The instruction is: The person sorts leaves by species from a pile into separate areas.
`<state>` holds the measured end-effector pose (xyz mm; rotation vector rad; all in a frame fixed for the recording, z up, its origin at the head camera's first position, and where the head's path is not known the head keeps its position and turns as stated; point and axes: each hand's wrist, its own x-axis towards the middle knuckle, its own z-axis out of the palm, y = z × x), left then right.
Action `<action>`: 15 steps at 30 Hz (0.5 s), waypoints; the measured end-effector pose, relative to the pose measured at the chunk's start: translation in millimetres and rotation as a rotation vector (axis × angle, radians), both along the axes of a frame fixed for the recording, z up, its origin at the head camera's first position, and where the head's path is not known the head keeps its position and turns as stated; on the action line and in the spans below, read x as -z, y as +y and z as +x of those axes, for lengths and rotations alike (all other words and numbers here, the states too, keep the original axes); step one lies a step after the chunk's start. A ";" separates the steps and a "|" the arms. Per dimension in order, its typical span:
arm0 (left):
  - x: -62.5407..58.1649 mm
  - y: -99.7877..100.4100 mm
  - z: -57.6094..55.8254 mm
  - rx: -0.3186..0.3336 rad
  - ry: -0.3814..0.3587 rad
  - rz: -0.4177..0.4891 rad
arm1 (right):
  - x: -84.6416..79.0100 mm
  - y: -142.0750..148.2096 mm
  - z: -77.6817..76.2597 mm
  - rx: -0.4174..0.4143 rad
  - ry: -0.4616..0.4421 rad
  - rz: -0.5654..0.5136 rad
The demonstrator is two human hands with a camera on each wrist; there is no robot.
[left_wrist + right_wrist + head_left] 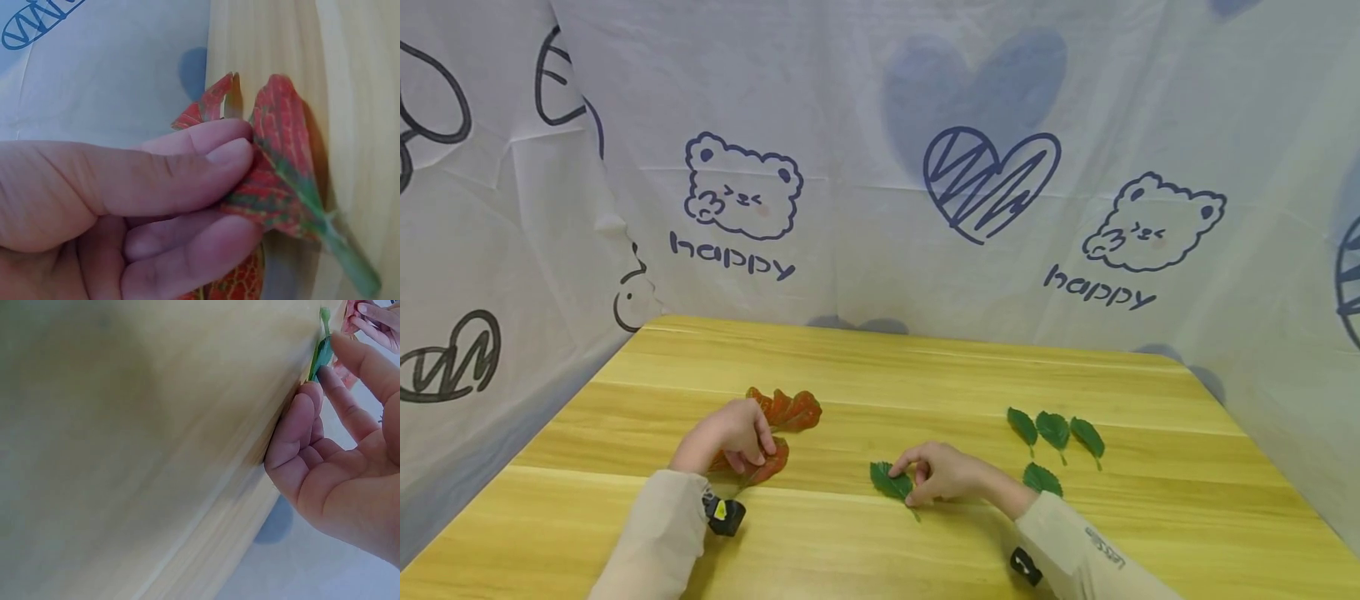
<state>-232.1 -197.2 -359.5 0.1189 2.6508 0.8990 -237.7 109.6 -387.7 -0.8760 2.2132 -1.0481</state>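
At the left of the table, my left hand (736, 435) pinches a red leaf (772, 463) between thumb and fingers. In the left wrist view this red leaf (287, 131) shows yellowish veins and a green stem pointing down to the right; the fingers hide part of it. Near the table's middle, my right hand (943, 473) holds a green leaf (886, 480) with a serrated edge, thumb and index finger on it. The right wrist view shows the green leaf (323, 355) edge-on, close over the wood, its stem beside the thumb tip.
More red leaves (797, 411) lie just behind my left hand. Right of my right hand, several green leaves lie on the wooden table (925, 383), among them a middle one (1052, 429) and a nearer one (1042, 477). A printed white cloth (850, 275) hangs behind the table.
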 end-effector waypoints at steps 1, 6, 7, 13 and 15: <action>0.8 -0.1 0.1 -0.005 0.000 -0.001 | -0.1 -0.4 -0.1 0.001 0.005 0.001; 1.9 0.1 1.2 -0.017 -0.005 -0.004 | 0.5 -3.7 0.8 0.027 0.062 0.035; 1.7 0.1 1.4 -0.017 -0.006 -0.007 | 0.3 -4.5 1.6 0.037 0.072 0.043; -0.4 1.2 3.0 -0.020 -0.016 -0.019 | -1.1 -7.9 5.6 0.087 0.116 0.077; -0.9 1.5 3.0 -0.024 -0.019 -0.020 | -1.5 -8.5 6.7 0.104 0.120 0.084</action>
